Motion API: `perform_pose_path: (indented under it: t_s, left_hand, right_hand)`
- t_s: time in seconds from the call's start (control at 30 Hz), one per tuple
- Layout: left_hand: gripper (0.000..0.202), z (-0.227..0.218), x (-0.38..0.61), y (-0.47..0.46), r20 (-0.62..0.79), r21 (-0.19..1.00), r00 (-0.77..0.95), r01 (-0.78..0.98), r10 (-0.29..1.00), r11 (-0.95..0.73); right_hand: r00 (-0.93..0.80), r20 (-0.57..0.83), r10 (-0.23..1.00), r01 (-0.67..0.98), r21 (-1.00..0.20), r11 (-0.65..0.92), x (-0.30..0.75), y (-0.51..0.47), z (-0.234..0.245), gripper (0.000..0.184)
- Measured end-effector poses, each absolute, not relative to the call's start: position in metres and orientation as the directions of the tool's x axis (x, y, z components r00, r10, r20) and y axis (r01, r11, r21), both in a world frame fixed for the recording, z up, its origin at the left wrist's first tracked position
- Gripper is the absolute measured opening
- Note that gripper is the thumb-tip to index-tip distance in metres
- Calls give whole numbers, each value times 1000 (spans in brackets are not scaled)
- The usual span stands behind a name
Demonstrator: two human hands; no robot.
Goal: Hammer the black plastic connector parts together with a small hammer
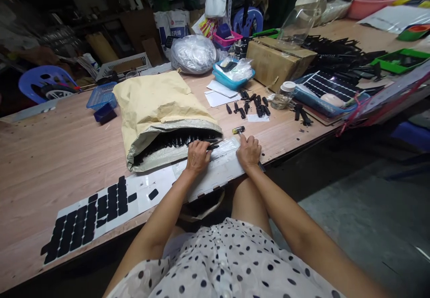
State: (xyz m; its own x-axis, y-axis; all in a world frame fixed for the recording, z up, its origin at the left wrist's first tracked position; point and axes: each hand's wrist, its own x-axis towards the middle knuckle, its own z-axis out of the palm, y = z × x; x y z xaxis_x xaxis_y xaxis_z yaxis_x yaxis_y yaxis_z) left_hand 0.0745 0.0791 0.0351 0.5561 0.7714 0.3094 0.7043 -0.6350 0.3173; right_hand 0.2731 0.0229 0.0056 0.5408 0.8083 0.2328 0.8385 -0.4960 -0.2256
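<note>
My right hand point(248, 152) is closed around the handle of a small hammer point(238, 129) with a yellow and black head; the end of the handle shows below my fist. My left hand point(198, 155) is closed on a slim black part point(212, 146) that pokes out past the fingers; its exact kind is too small to tell. Under both hands lies a white board point(215, 178) with clear plastic film point(225, 149) on it. Just behind my left hand, the mouth of a yellow sack point(157, 99) gapes, with many black parts point(178, 141) inside.
A sheet of black stickers point(79, 219) lies at the front left. Loose black pieces point(258, 105) lie beyond the hammer. Behind them stand a blue basin point(233, 81) and a cardboard box point(278, 63). A blue tray point(329, 105) sits at right, a blue basket point(101, 95) at left.
</note>
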Motion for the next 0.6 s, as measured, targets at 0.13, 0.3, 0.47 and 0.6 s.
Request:
perform_pose_path:
  t_s: [0.13, 0.3, 0.47, 0.6]
  left_hand:
    - [6, 28, 42, 41, 345, 396, 536, 661, 770, -637]
    - [7, 7, 8, 7, 263, 542, 431, 674, 863, -502]
    - [15, -2, 3, 2, 224, 615, 356, 671, 907, -415]
    - [32, 2, 4, 3, 175, 617, 307, 706, 936, -347]
  right_hand:
    - [539, 234, 809, 840, -218, -497, 274, 22, 5, 46]
    - [536, 235, 811, 842, -208, -497, 276, 23, 5, 46]
    - [541, 246, 804, 840, -208, -501, 277, 23, 5, 46]
    - [540, 249, 804, 840, -213, -499, 280, 22, 4, 45]
